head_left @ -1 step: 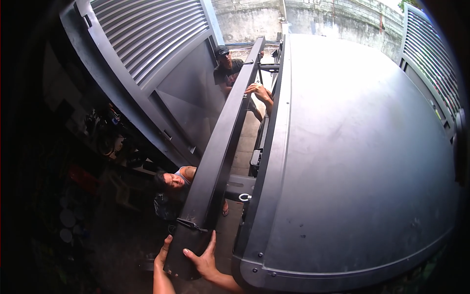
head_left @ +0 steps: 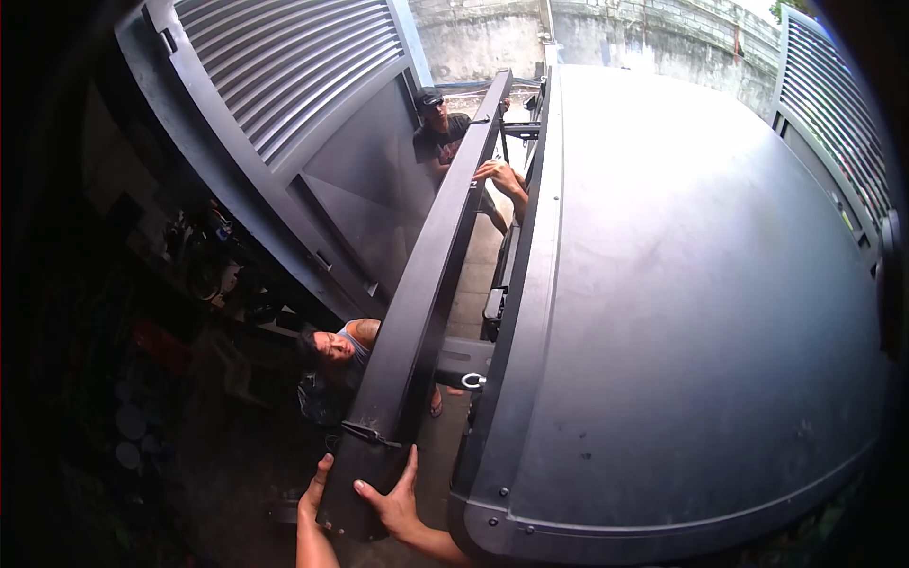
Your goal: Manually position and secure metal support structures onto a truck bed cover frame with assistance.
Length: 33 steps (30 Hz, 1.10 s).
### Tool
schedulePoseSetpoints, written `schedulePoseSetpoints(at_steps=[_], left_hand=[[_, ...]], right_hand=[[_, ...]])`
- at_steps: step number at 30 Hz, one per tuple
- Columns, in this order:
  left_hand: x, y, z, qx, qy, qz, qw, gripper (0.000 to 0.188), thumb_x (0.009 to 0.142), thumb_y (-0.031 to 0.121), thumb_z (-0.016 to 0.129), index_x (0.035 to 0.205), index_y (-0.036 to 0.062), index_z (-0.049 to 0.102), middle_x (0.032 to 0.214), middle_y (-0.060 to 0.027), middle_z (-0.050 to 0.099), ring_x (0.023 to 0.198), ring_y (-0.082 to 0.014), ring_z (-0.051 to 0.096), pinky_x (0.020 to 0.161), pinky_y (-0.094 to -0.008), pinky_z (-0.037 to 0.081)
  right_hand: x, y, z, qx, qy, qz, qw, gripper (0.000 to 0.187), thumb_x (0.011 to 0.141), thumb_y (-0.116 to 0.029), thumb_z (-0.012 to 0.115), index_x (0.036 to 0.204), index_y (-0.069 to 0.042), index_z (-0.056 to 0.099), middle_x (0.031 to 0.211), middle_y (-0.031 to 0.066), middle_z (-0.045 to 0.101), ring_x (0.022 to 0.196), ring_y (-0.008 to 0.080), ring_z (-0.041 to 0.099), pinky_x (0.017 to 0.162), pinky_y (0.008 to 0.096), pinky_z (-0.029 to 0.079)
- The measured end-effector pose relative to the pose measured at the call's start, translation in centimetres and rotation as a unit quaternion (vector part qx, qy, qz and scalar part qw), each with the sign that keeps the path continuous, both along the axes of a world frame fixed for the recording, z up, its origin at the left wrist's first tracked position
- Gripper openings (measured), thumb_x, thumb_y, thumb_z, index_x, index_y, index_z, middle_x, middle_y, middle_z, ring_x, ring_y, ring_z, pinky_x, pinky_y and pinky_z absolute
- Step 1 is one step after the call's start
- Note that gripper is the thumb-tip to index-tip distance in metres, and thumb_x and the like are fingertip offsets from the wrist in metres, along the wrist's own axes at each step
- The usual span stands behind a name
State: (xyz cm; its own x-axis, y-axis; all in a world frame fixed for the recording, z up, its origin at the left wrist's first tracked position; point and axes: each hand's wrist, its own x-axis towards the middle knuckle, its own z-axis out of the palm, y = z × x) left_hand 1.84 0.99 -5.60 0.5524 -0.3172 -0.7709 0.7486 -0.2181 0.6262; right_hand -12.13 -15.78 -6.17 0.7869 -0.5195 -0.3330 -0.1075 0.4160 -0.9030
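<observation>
A long black case (head_left: 421, 284), shaped like a vehicle awning housing, runs from near me to the far end of the gap. My left hand (head_left: 314, 490) grips the left side of its near end, thumb up along the edge. On the other side, my right hand (head_left: 398, 502) is wrapped against the same end, its thumb over the top face. A thin black strap (head_left: 371, 434) crosses the case just beyond my hands. Midway along, another person's hands (head_left: 500, 176) touch its right side. A capped person (head_left: 438, 128) stands by the far end, one hand at it.
To the right is a large dark hard-shell box top (head_left: 701, 322). A metal bracket (head_left: 466, 356) and a ring bolt (head_left: 473, 381) stick out from its side. A person (head_left: 338, 348) looks up from below, left of the case. A slatted grey gate (head_left: 294, 76) stands at left.
A small skin-toned patch now shows below the bracket, beside the ring bolt. The person below has shifted slightly; my hands and the case keep their places.
</observation>
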Motion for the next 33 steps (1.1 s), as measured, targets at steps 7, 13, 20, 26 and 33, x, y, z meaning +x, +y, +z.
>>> schedulePoseSetpoints(at_steps=[7, 13, 20, 26, 33], left_hand=[[-0.2, -0.1, 0.1, -0.039, -0.001, -0.035, 0.999, 0.123, 0.076, 0.094, 0.077, 0.159, 0.0046, 0.06, 0.149, -0.0216, 0.068, 0.131, -0.0381, 0.068, 0.112, -0.0529, 0.058], [-0.5, -0.8, 1.5, 0.004, -0.003, -0.039, 0.999, 0.126, 0.074, 0.095, 0.078, 0.159, 0.0044, 0.059, 0.149, -0.0224, 0.067, 0.129, -0.039, 0.068, 0.111, -0.0541, 0.058], [-1.2, -1.5, 2.0, -0.008, -0.02, -0.019, 1.0, 0.125, 0.075, 0.094, 0.078, 0.159, 0.004, 0.059, 0.149, -0.0219, 0.067, 0.129, -0.0387, 0.068, 0.111, -0.0534, 0.058], [-1.1, -1.3, 1.8, -0.018, -0.012, 0.001, 1.0, 0.118, 0.078, 0.088, 0.082, 0.156, 0.0022, 0.062, 0.141, -0.0215, 0.071, 0.122, -0.0364, 0.072, 0.106, -0.05, 0.06], [-0.9, -1.0, 1.3, 0.011, -0.023, 0.035, 0.999, 0.116, 0.078, 0.087, 0.082, 0.155, 0.0016, 0.062, 0.14, -0.0221, 0.071, 0.121, -0.0364, 0.073, 0.105, -0.0508, 0.061]], right_hand=[[-0.1, -0.1, 0.3, 0.01, 0.009, -0.02, 1.0, 0.154, 0.077, -0.058, 0.097, 0.178, -0.003, -0.005, 0.177, 0.0343, 0.017, 0.167, 0.0454, 0.025, 0.136, 0.0514, 0.026], [-0.1, 0.0, 0.3, 0.006, 0.001, -0.027, 1.0, 0.154, 0.077, -0.058, 0.097, 0.178, -0.003, -0.005, 0.178, 0.0345, 0.017, 0.167, 0.0452, 0.024, 0.137, 0.0514, 0.025], [-0.1, 0.1, 0.1, 0.007, 0.007, -0.026, 1.0, 0.153, 0.078, -0.056, 0.098, 0.178, -0.003, -0.005, 0.177, 0.0342, 0.018, 0.166, 0.0449, 0.026, 0.136, 0.051, 0.026], [0.0, 0.3, -0.4, 0.012, -0.002, -0.028, 1.0, 0.153, 0.078, -0.054, 0.098, 0.179, -0.004, -0.005, 0.177, 0.0339, 0.019, 0.166, 0.0445, 0.028, 0.136, 0.0506, 0.028], [0.0, 0.4, -0.5, 0.013, -0.003, -0.002, 1.0, 0.153, 0.078, -0.054, 0.098, 0.178, -0.003, -0.005, 0.176, 0.0339, 0.02, 0.165, 0.0445, 0.028, 0.136, 0.051, 0.028]])
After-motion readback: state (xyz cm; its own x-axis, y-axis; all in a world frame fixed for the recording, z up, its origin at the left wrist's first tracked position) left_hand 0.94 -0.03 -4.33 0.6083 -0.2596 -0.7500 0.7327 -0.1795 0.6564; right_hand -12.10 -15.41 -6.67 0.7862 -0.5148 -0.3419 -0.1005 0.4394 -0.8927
